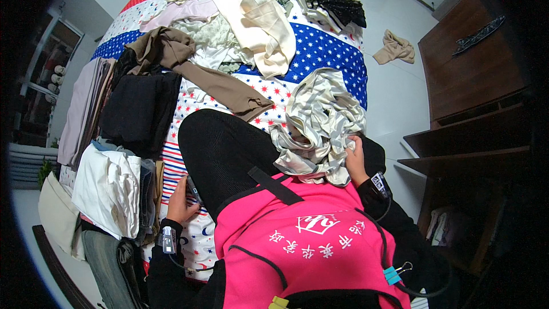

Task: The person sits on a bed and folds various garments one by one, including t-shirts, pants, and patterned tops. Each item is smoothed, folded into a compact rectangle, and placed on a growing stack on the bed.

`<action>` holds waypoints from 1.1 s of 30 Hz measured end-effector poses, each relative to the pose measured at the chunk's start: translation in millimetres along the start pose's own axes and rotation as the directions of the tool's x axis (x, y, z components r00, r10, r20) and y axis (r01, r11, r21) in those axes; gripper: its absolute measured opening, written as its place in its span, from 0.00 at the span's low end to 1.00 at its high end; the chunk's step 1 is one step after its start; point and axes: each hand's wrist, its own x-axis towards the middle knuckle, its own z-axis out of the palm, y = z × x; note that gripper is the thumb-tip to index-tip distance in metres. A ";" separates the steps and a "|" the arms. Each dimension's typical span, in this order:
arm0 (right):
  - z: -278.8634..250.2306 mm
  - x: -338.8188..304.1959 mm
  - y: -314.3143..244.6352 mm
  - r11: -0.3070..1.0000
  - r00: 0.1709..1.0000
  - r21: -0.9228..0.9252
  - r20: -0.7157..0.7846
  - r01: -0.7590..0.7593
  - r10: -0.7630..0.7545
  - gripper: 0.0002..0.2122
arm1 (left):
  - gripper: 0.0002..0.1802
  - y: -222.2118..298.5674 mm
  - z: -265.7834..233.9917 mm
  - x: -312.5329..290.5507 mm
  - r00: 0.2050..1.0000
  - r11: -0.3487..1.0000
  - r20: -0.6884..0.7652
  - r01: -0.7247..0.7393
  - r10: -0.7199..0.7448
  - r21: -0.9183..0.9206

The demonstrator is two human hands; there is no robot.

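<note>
A bunched white-and-grey striped cloth lies over my raised knee and lap. My right hand is closed on its right edge; folds hide some of the fingertips. Whether the cloth is a garment or a sheet I cannot tell. At the left of my lap, my left hand is down by the bed, with thumb and fingers around a slim dark phone. My leg partly hides the phone. Just left of this hand are folded trousers and a folded white garment.
Folded black clothes stand in a stack at the left. Brown trousers sprawl across the patterned bed, with a loose heap of pale clothes behind. A beige cloth lies on the floor, near an open brown cabinet.
</note>
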 end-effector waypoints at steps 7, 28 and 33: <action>0.9 -0.8 -1.0 0.998 0.999 0.023 -0.015 0.051 -0.050 0.17 | 0.54 -6.6 7.3 -0.2 0.999 0.999 0.022 0.035 -0.036 0.035; -111.2 70.8 -394.4 0.861 0.431 0.000 0.866 0.509 -0.255 0.13 | 0.63 360.9 -125.9 180.5 0.395 0.380 -0.303 -0.919 0.867 -0.109; -157.8 116.6 -412.4 0.884 0.603 0.365 0.648 0.291 -0.466 0.30 | 0.14 395.6 -133.7 208.7 0.573 0.246 -0.233 -0.635 0.786 -0.732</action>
